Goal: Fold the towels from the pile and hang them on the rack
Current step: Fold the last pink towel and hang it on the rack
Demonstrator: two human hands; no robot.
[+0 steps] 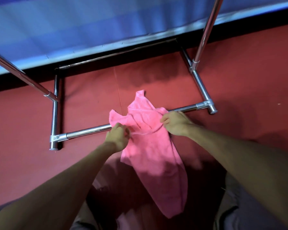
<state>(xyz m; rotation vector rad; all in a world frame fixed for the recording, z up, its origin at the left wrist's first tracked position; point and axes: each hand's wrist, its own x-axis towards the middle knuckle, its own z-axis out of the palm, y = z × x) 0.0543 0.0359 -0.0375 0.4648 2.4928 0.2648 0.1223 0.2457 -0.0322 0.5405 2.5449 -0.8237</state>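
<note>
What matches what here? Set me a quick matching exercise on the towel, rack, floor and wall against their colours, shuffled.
Things:
1 towel
2 rack
3 floor
4 wall

Colours:
a red
b blue
c pink
d silver

Pairs: 1-c; 2-d; 3-a; 4-b
</note>
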